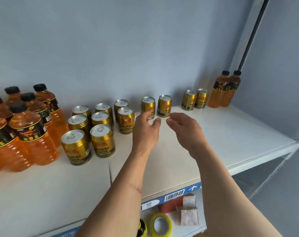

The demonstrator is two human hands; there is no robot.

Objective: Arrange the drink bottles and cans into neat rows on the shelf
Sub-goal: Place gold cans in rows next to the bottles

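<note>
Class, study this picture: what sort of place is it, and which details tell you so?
Probably a shop or stockroom: a white shelf carries many identical gold cans and orange drink bottles, and a barcode label runs along its front edge.

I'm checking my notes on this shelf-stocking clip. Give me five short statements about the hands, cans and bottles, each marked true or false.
1. Both hands hold a can. False: the left hand and right hand are open and hold nothing.
2. Two gold metal cans stand upright just beyond the hands. True.
3. The two orange drink bottles with black caps at the far right lie on their sides. False: they stand upright near the corner.
4. A roll of yellow tape lies below the white shelf board. True.
5. The big group of gold cans stands right of the hands. False: it stands left of them.
</note>
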